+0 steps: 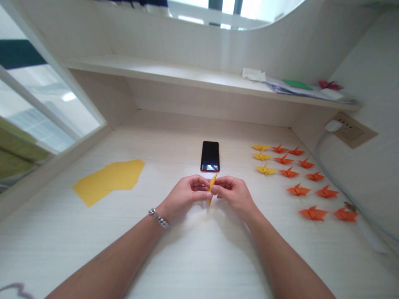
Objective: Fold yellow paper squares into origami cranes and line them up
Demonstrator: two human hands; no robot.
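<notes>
Between my hands is a narrow piece of folded yellow paper (213, 181), pointed at its upper and lower ends. My left hand (186, 192) pinches it from the left, thumb and fingers closed. From the right, my right hand (234, 192) pinches the same piece. The fingertips cover its middle, so the folds there are hidden. Just beyond my hands a black phone (210, 155) lies flat on the desk. Yellow paper sheets (109, 179) lie overlapping, fanned out to the left. Yellow paper cranes (265, 169) stand in a short column to the right.
Several orange paper cranes (298, 190) stand in rows at the right. Beside them a grey cable (330, 176) runs from a wall socket (353, 129). A shelf (187, 79) crosses above the desk's back, with papers (289, 88) on its right part.
</notes>
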